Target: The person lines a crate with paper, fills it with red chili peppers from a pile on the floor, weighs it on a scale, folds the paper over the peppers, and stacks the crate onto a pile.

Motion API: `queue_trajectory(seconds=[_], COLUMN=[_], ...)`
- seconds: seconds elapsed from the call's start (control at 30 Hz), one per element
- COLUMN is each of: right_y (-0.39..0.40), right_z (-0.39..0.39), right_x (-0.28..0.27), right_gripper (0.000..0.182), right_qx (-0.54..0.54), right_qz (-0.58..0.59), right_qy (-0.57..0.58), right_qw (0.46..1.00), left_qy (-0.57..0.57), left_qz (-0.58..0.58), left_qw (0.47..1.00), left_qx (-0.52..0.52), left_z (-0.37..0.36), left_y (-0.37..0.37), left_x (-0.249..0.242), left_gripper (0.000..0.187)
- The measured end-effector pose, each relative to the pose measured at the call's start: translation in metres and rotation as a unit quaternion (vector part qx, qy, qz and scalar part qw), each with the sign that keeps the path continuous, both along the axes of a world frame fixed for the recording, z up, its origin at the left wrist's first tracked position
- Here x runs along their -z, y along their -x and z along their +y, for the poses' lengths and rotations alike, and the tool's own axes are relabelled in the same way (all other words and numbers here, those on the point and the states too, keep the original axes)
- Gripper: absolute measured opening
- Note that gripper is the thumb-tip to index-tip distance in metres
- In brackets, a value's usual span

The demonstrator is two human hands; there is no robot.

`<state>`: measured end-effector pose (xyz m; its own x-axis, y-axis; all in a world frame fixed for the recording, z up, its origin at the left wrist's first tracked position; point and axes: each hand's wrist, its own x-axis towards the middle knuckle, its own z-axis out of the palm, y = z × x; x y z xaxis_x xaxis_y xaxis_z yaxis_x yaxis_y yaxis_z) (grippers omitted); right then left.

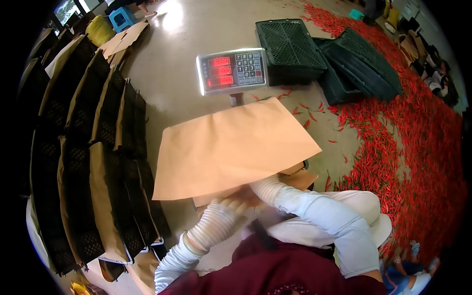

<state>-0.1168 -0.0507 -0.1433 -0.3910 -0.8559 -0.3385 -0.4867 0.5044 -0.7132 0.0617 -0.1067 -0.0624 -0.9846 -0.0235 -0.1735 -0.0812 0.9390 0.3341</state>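
A large sheet of brown kraft paper [231, 147] spreads in front of me, below a digital scale display [231, 72] with lit red digits. Beneath its near edge, more brown paper or cardboard [301, 180] shows. My left hand [223, 215], in a ribbed white covering, is at the sheet's near edge with its fingers stretched out, slightly blurred. Just right of it, my right hand [265, 190] reaches under that edge. Its fingers are hidden by the paper, so I cannot see whether they grip anything.
Stacked dark crates lined with brown paper [105, 196] stand along the left. Dark green plastic crates [290, 49] sit beyond the scale at right. Red chillies [418, 162] cover the floor on the right. A blue stool [122, 18] and yellow sack [100, 31] are at the back left.
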Motion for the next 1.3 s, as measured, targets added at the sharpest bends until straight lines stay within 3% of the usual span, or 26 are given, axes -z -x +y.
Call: queue_trajectory(seconds=[0.03,0.07,0.1,0.17,0.2,0.23,0.3,0.5,0.6,0.67,0.73,0.77,0.8,0.83,0.87,0.9,0.93,0.97,1.0,1.07,1.1,1.17,1.2,1.23,1.27,1.3], right_y=[0.010,0.017,0.022,0.035,0.037,0.043,0.045,0.048,0.058,0.075,0.110,0.134,0.166,0.184,0.170,0.198,0.198,0.212,0.204,0.184,0.172,0.163,0.158,0.154,0.151,0.150], right_z=[0.004,0.012,0.020,0.040,0.045,0.051,0.054,0.057,0.070,0.101,0.142,0.156,0.181,0.199,0.192,0.230,0.230,0.227,0.190,0.161,0.152,0.111,0.096,0.081,0.068,0.065], right_x=[-0.006,-0.011,-0.017,-0.030,-0.019,-0.018,-0.059,-0.097,-0.085,-0.091,-0.121,-0.131,-0.153,-0.139,-0.168,-0.151,-0.151,-0.145,-0.140,-0.147,-0.141,-0.133,-0.125,-0.113,-0.097,-0.086], right_gripper=[0.029,0.026,0.026,0.033,0.032,0.032,0.030,0.035,0.031,0.029,0.026,0.026,0.026,0.034,0.055,0.073,0.072,0.067,0.061,0.061,0.062,0.062,0.060,0.060,0.048,0.036], right_qx=[-0.183,-0.348,-0.348,-0.184,-0.228,-0.227,-0.243,-0.218,-0.212,-0.257,-0.211,-0.195,0.020,-0.034,0.016,-0.034,-0.037,0.011,0.160,0.211,0.250,0.269,0.264,0.264,0.232,0.203], right_qz=[0.216,0.410,0.410,0.248,0.343,0.345,0.250,0.169,0.144,0.218,0.217,0.198,0.199,0.255,0.402,0.522,0.522,0.353,0.077,-0.080,-0.149,-0.235,-0.261,-0.261,-0.251,-0.239], right_qy=[-0.095,-0.184,-0.184,-0.101,-0.011,-0.010,-0.064,-0.040,-0.031,-0.004,0.094,-0.007,-0.245,-0.228,-0.453,-0.315,-0.298,-0.103,0.037,0.070,0.067,0.059,0.049,0.049,0.036,0.019], right_qw=[0.954,0.823,0.823,0.946,0.911,0.911,0.935,0.960,0.966,0.941,0.948,0.961,0.949,0.939,0.796,0.792,0.798,0.930,0.983,0.972,0.954,0.932,0.927,0.927,0.939,0.949], left_qy=[0.003,-0.008,-0.021,-0.030,-0.036,-0.039,-0.029,-0.036,-0.037,-0.051,-0.077,-0.105,-0.087,-0.049,0.001,-0.012,-0.052,0.020,0.035,0.139,0.101,-0.088,-0.243,-0.248,-0.111,-0.055], left_qz=[0.005,0.028,0.049,0.078,0.096,0.116,0.147,0.166,0.166,0.143,0.193,0.243,0.259,0.267,0.291,0.360,0.431,0.438,0.427,0.442,0.409,0.260,0.120,0.118,0.090,0.124], left_qw=[1.000,1.000,0.999,0.996,0.994,0.992,0.988,0.984,0.983,0.986,0.975,0.960,0.962,0.962,0.954,0.905,0.823,0.819,0.809,0.789,0.866,0.962,0.962,0.960,0.987,0.989], left_qx=[-0.003,0.002,0.007,0.017,0.027,0.037,0.048,0.058,0.062,0.068,0.082,0.095,0.013,0.016,-0.070,-0.226,-0.366,-0.371,-0.402,-0.404,-0.270,0.007,0.038,0.046,0.070,0.064], left_z=[0.002,0.004,0.007,0.014,0.015,0.017,0.019,0.024,0.024,0.023,0.014,0.007,-0.012,-0.017,-0.027,-0.041,-0.055,-0.063,-0.071,-0.054,-0.034,0.008,0.034,0.035,0.063,0.063], left_y=[0.001,0.000,0.000,0.004,0.004,0.006,0.008,0.016,0.015,0.013,0.007,0.001,-0.021,-0.024,-0.032,-0.034,-0.036,-0.037,-0.041,-0.042,-0.039,-0.036,-0.015,-0.015,-0.006,0.009], left_x=[-0.002,-0.003,-0.004,-0.005,-0.004,-0.002,0.001,-0.002,-0.005,-0.012,-0.026,-0.035,-0.047,-0.049,-0.062,-0.055,-0.049,-0.047,-0.044,-0.055,-0.056,-0.057,-0.043,-0.034,0.055,0.081], left_gripper=[0.043,0.042,0.042,0.042,0.042,0.041,0.041,0.037,0.037,0.035,0.034,0.032,0.030,0.031,0.027,0.026,0.026,0.027,0.026,0.023,0.021,0.021,0.022,0.030,0.039,0.044])
